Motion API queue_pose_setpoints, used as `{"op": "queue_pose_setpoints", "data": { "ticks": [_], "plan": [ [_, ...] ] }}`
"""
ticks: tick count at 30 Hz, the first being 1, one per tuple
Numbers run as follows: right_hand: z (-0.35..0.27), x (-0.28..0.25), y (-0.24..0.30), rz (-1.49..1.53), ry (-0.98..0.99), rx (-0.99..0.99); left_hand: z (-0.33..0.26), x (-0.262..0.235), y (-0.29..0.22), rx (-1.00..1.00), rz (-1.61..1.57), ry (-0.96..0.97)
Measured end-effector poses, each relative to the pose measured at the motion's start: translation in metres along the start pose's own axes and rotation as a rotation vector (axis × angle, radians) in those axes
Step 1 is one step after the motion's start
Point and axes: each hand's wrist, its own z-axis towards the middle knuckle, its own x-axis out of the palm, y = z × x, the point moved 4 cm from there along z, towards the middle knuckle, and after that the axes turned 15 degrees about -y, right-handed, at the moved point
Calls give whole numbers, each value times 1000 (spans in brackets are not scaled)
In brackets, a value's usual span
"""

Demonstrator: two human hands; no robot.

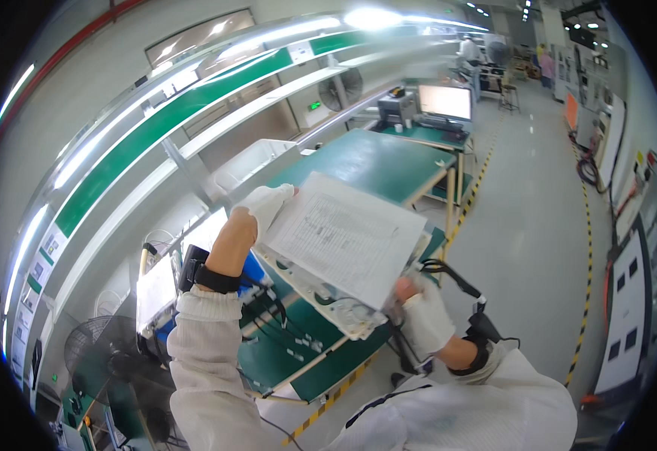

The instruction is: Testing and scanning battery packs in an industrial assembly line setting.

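Observation:
In front of me a pale shallow tray [356, 325] is held up, tilted, over the green workbench. A printed paper sheet [343, 237] covers most of it; small clear or metallic parts show along the tray's near edge. My left hand [267, 207], in a white glove with bare fingertips, grips the far left side of the tray and sheet. My right hand [425, 319], gloved the same way, is closed at the near right corner. Both hands' fingers are partly hidden beneath. Black straps circle both wrists.
Below lies a green bench [268, 353] with loose cables and connectors. Beyond it stand another green table [358, 161], a white bin [257, 161] and a lit monitor [445, 101]. Black fans [110, 349] are at left. A yellow-black floor line [479, 188] borders the aisle.

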Motion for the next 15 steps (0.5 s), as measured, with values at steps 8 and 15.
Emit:
{"op": "queue_pose_setpoints", "data": {
  "ticks": [8, 15],
  "plan": [
    [144, 116, -70, -217, 196, 96, 215, -35, 45, 269, 708, -251],
    [199, 190, -108, -293, 260, 96, 314, -63, 101, 122, 853, -327]
  ]
}}
